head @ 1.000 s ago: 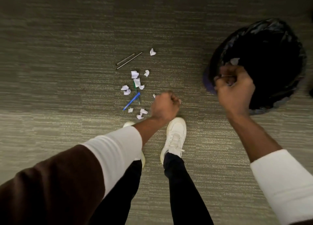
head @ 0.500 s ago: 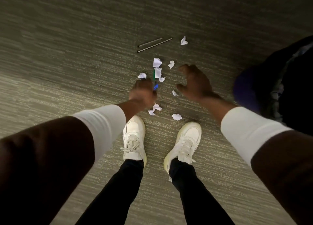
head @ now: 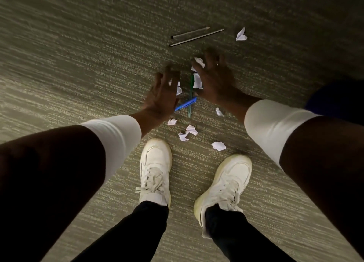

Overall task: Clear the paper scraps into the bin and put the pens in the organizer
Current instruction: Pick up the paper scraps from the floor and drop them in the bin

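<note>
Several white paper scraps (head: 187,132) lie scattered on the carpet in front of my shoes. My left hand (head: 163,92) is spread low over scraps (head: 178,90), fingers apart, partly covering a blue pen (head: 187,104). A green pen (head: 190,96) lies between my hands. My right hand (head: 214,78) reaches down with its fingers apart, fingertips touching a scrap (head: 199,61), and another scrap (head: 197,80) lies by its thumb. Two dark pens (head: 197,37) lie farther out, with a lone scrap (head: 241,35) to their right. The organizer is not in view.
The dark bin (head: 334,104) shows only as a blue-black edge at the right, behind my right forearm. My two white shoes (head: 155,163) stand just behind the scraps. Grey-green striped carpet (head: 78,55) covers the whole floor.
My right hand left the bin and came down to the scraps. Both hands have moved farther out over the pile and spread. The view has swung left, so the bin is nearly out of frame.
</note>
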### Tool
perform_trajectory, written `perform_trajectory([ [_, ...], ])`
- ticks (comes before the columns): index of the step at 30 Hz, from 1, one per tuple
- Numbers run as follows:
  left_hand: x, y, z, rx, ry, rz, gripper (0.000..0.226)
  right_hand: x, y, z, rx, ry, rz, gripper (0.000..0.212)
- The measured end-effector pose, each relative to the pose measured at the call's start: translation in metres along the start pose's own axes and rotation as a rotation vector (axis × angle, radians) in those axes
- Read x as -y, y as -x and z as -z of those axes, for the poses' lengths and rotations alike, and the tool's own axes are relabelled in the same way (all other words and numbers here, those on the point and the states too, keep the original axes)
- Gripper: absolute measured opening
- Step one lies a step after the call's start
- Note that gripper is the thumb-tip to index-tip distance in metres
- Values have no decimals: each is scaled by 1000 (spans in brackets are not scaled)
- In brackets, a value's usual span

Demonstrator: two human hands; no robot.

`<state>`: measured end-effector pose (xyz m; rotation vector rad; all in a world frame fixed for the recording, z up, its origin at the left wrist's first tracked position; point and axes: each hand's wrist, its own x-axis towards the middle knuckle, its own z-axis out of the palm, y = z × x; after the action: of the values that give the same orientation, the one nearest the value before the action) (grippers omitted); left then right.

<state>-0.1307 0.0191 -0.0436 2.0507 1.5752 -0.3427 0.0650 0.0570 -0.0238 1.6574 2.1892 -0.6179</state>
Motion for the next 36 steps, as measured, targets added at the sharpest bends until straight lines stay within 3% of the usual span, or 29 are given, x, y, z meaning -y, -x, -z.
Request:
perform_trajectory([
  [4,-12,-1,0,7,-92,-104,66,4,11,-6,-28,92,21,67],
  [13,-13,0,12,-30,-65,-156,38,2,31,-21,10,139,-9,26],
  [18,-8,9,17,-52,16,-66,30,-16,33,-29,-74,-55,-148,22],
  [25,-9,29,31,-52,147,-10,20,-49,76,-40,-165,-600,-639,17],
  [31,-48,51,57,-78,302,-12,14,-50,140,-14,-264,-802,-680,20],
  [36,-115,67,88,-205,476,-100,12,-45,195,39,-420,-1005,-710,12],
])
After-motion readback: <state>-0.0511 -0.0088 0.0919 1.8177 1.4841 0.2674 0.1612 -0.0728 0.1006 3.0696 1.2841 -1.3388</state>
